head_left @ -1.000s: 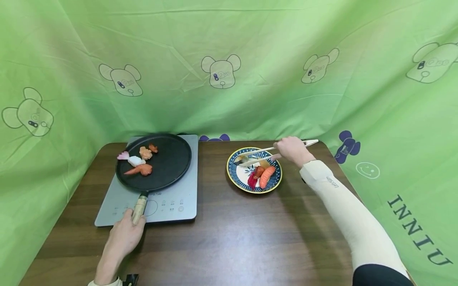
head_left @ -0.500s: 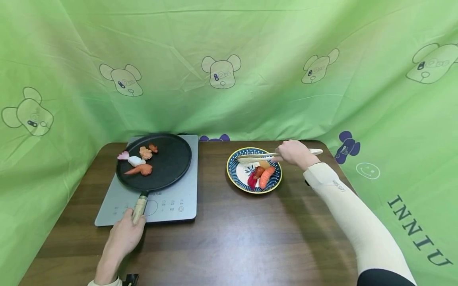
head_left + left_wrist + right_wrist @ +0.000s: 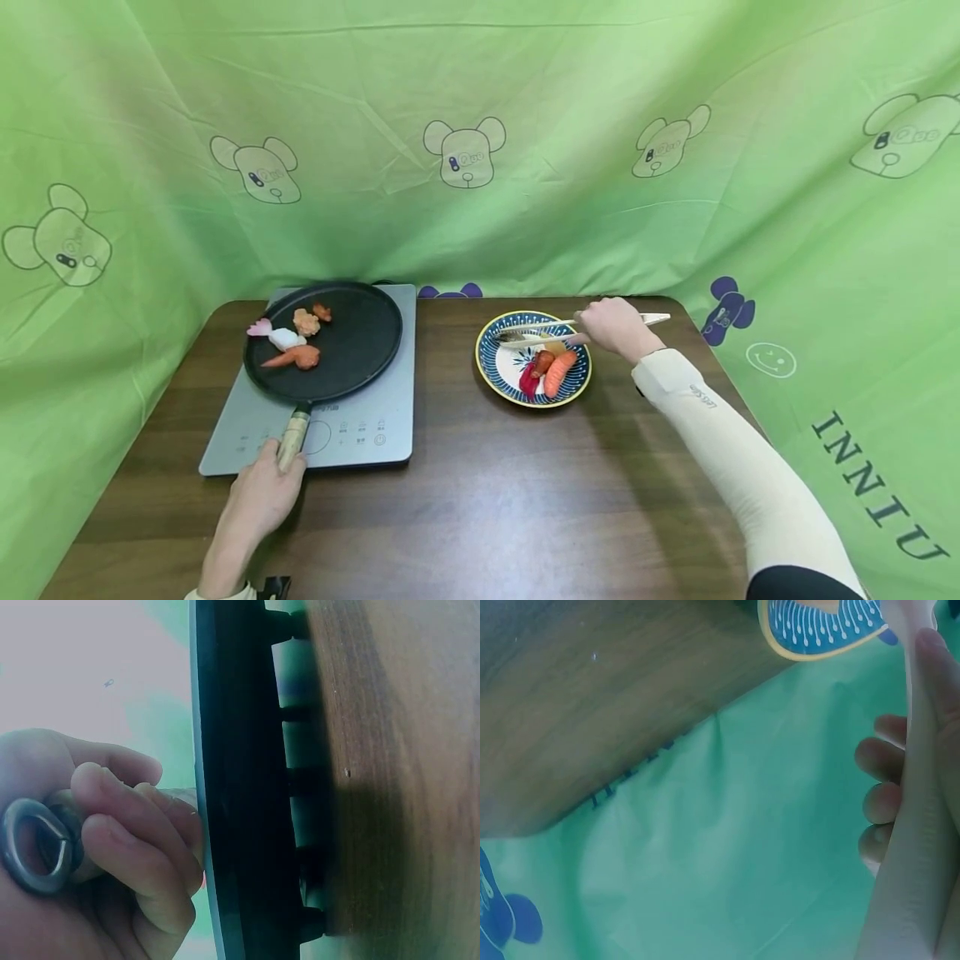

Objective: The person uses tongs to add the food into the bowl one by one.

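Observation:
My left hand (image 3: 264, 492) grips the wooden handle (image 3: 294, 435) of a flat black pan (image 3: 356, 342), fingers curled round it. In the left wrist view a metal ring (image 3: 15, 851) sticks out at the handle's end. At the right, my right hand (image 3: 617, 323) holds pale tongs (image 3: 547, 339) over a blue-patterned plate (image 3: 491, 369). The tongs' arms stand slightly apart, their tips at a small dark piece of toy food (image 3: 512, 337) on the plate's left side. Nearer me on the plate lie a salmon sushi (image 3: 560, 372), a brown piece (image 3: 542, 362) and a red piece (image 3: 528, 382).
A grey induction cooker (image 3: 375, 450) bears the pan. In the pan lie a chicken wing (image 3: 303, 357), a shrimp sushi (image 3: 283, 337), a fried nugget (image 3: 305, 322) and a small reddish-brown piece (image 3: 322, 312). Green cloth (image 3: 465, 233) hangs behind the wooden table (image 3: 480, 517).
The tongs' arms closed together half a second ago and now stand a little apart again. My right hand has moved slightly down and right overall. My left hand and the pan have stayed put.

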Action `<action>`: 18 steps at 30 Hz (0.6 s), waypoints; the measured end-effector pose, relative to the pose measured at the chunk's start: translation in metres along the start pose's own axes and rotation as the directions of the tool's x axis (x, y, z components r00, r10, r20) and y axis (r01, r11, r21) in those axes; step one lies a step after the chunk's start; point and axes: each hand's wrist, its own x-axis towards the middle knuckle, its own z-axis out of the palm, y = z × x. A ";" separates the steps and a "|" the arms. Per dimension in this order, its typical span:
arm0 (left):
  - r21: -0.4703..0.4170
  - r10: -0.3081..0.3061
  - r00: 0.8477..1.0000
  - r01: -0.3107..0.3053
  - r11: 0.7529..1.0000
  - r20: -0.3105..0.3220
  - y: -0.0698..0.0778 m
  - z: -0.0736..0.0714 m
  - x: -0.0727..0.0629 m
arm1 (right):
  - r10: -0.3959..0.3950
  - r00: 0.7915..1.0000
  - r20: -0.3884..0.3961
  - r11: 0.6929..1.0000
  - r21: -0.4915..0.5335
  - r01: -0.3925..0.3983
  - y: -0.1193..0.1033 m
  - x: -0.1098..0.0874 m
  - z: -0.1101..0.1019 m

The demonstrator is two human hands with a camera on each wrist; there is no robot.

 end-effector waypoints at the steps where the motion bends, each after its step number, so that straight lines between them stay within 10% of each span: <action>1: 0.000 -0.001 1.000 0.001 1.000 0.000 0.000 0.000 0.000 | 0.000 1.000 -0.007 1.000 0.005 0.000 0.000 0.000 0.002; 18: 0.003 -0.007 1.000 0.007 1.000 0.008 0.002 -0.002 0.000 | 0.075 0.989 0.130 0.987 0.133 -0.093 -0.002 -0.009 0.012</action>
